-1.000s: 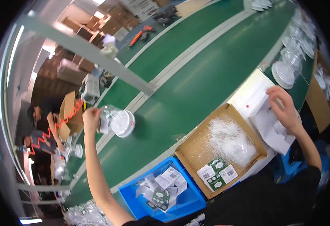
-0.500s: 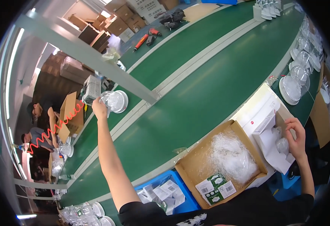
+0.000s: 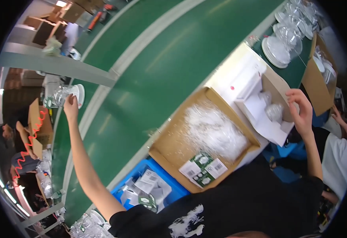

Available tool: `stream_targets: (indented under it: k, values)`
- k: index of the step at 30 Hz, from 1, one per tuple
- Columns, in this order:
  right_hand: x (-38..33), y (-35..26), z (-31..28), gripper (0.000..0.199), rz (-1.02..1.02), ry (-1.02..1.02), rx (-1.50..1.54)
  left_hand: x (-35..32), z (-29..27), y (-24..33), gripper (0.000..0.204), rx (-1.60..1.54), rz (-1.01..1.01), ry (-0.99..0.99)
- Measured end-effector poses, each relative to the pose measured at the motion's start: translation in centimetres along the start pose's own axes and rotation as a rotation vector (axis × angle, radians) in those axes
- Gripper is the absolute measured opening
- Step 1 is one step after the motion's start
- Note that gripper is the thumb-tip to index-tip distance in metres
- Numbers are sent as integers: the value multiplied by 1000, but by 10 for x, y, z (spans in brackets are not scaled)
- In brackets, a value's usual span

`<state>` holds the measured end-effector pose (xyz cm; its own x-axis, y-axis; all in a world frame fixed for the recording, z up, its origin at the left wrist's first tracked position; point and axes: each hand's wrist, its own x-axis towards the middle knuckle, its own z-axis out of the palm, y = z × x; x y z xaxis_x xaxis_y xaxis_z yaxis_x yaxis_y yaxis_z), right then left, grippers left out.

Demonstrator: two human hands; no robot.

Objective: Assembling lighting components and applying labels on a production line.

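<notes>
Stretched far to the left, my left hand (image 3: 71,105) has its fingers drawn together against a clear plastic dome on a round white base (image 3: 81,95). The hand covers part of that item, and the grip itself is hidden. My right hand (image 3: 301,109) is open, fingers loosely bent and apart, beside a white carton with raised flaps (image 3: 247,89). Clear rounded plastic pieces (image 3: 275,112) lie in the carton. Next to it stands a shallow cardboard box (image 3: 169,152) holding a heap of clear shredded filler (image 3: 215,131) and green-and-white printed cards (image 3: 203,169).
A blue bin (image 3: 122,182) with folded papers sits near me at left. Beyond runs a green conveyor (image 3: 157,75), with a grey post (image 3: 62,65) crossing the far side. Domed items (image 3: 278,47) line the right. People work at left and right.
My view has swung, so the scene sits further left and my boxes higher. My left hand now overlaps the domed item's middle rather than its left edge. My right hand stays beside the white carton.
</notes>
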<state>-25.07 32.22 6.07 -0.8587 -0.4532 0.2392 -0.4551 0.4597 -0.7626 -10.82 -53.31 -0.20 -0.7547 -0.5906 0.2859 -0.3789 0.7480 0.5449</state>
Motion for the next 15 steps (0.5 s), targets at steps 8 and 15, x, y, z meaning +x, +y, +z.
stream_targets:
  k: [8,15]
  values:
    - [13,-12,25,12,-143,-224,-9,-222,18,251,15,-170,128,-313]
    - [17,-52,111,26,-578,-701,-171,-384,52,345,34,-105,323,-799]
